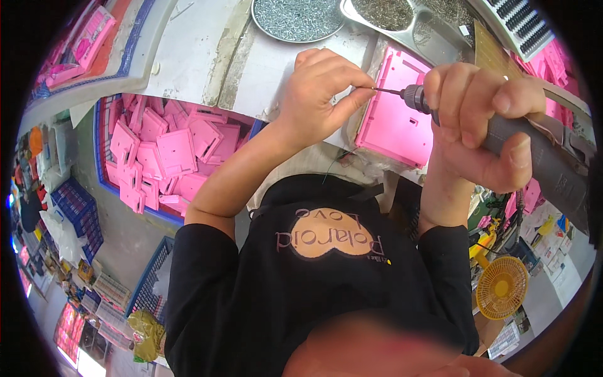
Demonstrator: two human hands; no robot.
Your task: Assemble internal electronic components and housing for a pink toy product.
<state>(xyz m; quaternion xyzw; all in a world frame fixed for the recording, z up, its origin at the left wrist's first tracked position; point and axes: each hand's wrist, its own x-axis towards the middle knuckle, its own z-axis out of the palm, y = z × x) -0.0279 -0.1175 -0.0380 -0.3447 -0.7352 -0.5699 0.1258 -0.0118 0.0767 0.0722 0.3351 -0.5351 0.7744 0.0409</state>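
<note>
My right hand is wrapped round a grey electric screwdriver, whose thin bit points left. Thumb and forefinger of my left hand are pinched together at the tip of that bit; whatever sits between them is too small to make out. Under the bit, on the bench edge before me, lies a flat pink plastic panel with raised edges and small slots. Clear plastic wrap shows around its border.
A round metal tray of silvery screws stands on the white bench, beside a metal tray with darker small parts. Pink plastic parts fill a blue crate at left. A yellow fan stands at lower right.
</note>
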